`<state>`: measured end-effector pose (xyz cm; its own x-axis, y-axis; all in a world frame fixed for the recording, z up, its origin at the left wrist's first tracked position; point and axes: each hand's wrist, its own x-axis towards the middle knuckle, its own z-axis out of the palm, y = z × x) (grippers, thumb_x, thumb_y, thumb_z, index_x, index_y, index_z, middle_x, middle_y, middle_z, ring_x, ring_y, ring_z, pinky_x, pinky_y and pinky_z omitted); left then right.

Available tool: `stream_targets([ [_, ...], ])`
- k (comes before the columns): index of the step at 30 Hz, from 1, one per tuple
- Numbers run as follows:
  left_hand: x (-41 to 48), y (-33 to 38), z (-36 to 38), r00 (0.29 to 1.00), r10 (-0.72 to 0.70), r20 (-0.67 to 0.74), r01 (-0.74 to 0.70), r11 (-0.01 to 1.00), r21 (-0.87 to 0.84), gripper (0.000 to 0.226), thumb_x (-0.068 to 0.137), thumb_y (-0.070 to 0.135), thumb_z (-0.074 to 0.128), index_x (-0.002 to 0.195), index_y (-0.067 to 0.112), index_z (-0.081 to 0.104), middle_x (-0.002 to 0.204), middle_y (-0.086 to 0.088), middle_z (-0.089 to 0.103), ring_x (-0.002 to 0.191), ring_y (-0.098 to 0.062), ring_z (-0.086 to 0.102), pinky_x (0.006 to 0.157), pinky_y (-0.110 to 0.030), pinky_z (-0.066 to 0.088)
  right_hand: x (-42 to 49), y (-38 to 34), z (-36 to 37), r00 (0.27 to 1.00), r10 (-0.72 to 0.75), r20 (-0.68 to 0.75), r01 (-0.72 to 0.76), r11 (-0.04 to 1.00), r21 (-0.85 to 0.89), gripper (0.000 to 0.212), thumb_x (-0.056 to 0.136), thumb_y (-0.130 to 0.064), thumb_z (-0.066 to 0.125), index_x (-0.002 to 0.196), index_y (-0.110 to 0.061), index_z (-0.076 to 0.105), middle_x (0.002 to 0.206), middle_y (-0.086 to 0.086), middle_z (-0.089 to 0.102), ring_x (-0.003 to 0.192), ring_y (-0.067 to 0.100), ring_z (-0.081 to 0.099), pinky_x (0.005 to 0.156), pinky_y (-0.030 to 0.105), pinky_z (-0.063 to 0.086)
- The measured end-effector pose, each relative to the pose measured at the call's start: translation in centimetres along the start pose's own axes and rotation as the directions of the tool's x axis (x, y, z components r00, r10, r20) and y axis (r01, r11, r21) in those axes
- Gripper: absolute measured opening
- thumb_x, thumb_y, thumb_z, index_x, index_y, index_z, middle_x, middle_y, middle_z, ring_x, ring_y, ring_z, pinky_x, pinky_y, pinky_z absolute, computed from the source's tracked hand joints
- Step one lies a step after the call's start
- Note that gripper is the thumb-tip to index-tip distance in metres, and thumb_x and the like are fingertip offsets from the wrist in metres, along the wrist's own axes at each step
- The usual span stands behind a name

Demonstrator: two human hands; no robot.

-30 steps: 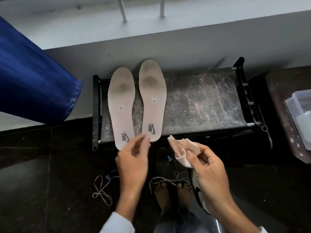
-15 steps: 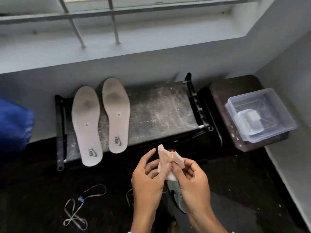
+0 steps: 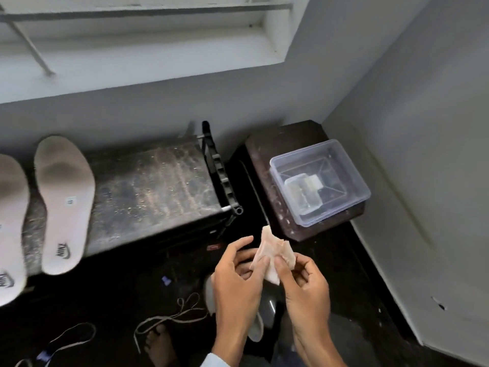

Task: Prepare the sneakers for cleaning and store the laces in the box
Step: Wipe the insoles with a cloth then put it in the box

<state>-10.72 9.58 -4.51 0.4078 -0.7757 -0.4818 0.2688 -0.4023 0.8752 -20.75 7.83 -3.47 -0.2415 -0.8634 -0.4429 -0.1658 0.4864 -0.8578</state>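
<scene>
Both hands hold a crumpled pale paper wad [image 3: 274,251] in front of me; my left hand [image 3: 235,283] pinches its left side and my right hand [image 3: 304,284] its right. Under the hands a sneaker [image 3: 260,316] shows partly. Two pale insoles [image 3: 64,205] lie side by side on a dusty dark rack [image 3: 156,192] at the left. Two laces lie loose on the dark floor, one [image 3: 169,317] near my bare foot and one [image 3: 68,337] at bottom left. A clear plastic box [image 3: 320,181] stands on a dark block at the right.
The box holds a smaller clear container [image 3: 304,192]. White walls close in behind and on the right, with a window sill above. My bare foot [image 3: 158,343] rests on the floor by the laces. A small blue scrap [image 3: 166,279] lies on the floor.
My view has swung right, so the insoles slid to the left edge and the box came into full view. My left hand left the insole and joined the right on the paper wad.
</scene>
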Motion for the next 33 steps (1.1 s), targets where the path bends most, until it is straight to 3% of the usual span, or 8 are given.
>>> stream_targets([
  [5,2.8,-1.3,10.0,0.992,0.042,-0.123,-0.037,0.998,0.044,0.026,0.086,0.015,0.075,0.106,0.029,0.068,0.089,0.006,0.076,0.078,-0.007,0.074,0.073,-0.027,0.061,9.5,-0.3,-5.7,0.994,-0.103,0.047,0.106,0.991,-0.079,0.011,0.084,-0.024,0.075,0.092,-0.023,0.069,0.086,-0.005,0.076,0.081,0.008,0.072,0.071,0.025,0.056],
  [7,4.6,-1.9,13.7,0.977,0.080,-0.197,-0.060,0.993,0.102,0.021,0.086,0.015,0.075,0.102,0.026,0.070,0.086,0.007,0.075,0.078,-0.004,0.072,0.075,-0.029,0.061,13.6,-0.8,-7.4,0.981,-0.165,0.101,0.179,0.972,-0.152,0.011,0.085,-0.026,0.074,0.094,-0.025,0.069,0.087,-0.007,0.074,0.080,0.002,0.070,0.068,0.018,0.055],
  [11,8.5,-2.8,19.0,0.926,0.136,-0.352,-0.075,0.981,0.182,0.013,0.083,0.021,0.076,0.092,0.028,0.071,0.084,0.012,0.074,0.079,-0.001,0.070,0.083,-0.035,0.059,20.7,-1.4,-8.4,0.928,-0.308,0.212,0.360,0.887,-0.288,0.011,0.088,-0.021,0.070,0.099,-0.017,0.070,0.095,-0.001,0.070,0.080,-0.003,0.064,0.061,-0.001,0.042],
  [15,11.2,-3.1,21.7,0.872,0.157,-0.464,-0.041,0.967,0.250,0.008,0.086,0.027,0.074,0.093,0.028,0.070,0.085,0.013,0.072,0.079,0.000,0.069,0.077,-0.032,0.061,24.9,-1.1,-7.5,0.875,-0.390,0.287,0.476,0.805,-0.355,0.013,0.092,-0.025,0.065,0.101,-0.017,0.069,0.096,-0.002,0.068,0.083,0.004,0.063,0.060,0.000,0.043],
  [21,12.5,-3.2,22.0,0.861,0.221,-0.458,0.051,0.859,0.510,0.018,0.088,0.041,0.068,0.099,0.028,0.073,0.090,0.013,0.074,0.076,-0.004,0.065,0.066,-0.026,0.052,27.0,-0.1,-6.9,0.830,-0.443,0.338,0.550,0.751,-0.366,0.020,0.089,-0.025,0.070,0.106,-0.015,0.067,0.095,-0.005,0.068,0.079,0.003,0.062,0.056,0.002,0.045],
  [29,12.6,-4.3,21.1,0.856,0.325,-0.402,-0.036,0.814,0.580,0.020,0.087,0.041,0.069,0.101,0.027,0.074,0.094,0.010,0.070,0.075,-0.007,0.064,0.069,-0.036,0.059,27.9,1.0,-6.9,0.789,-0.489,0.372,0.609,0.701,-0.370,0.025,0.087,-0.025,0.072,0.107,-0.011,0.066,0.098,0.002,0.069,0.080,0.008,0.063,0.061,0.011,0.053],
  [33,11.6,-5.0,19.7,0.857,0.289,-0.426,-0.020,0.845,0.534,0.017,0.087,0.038,0.068,0.100,0.029,0.074,0.092,0.011,0.070,0.078,-0.006,0.065,0.071,-0.035,0.058,27.4,0.5,-7.3,0.781,-0.516,0.351,0.622,0.695,-0.362,0.032,0.086,-0.025,0.073,0.113,-0.012,0.062,0.107,0.002,0.064,0.079,0.005,0.061,0.058,0.003,0.048],
])
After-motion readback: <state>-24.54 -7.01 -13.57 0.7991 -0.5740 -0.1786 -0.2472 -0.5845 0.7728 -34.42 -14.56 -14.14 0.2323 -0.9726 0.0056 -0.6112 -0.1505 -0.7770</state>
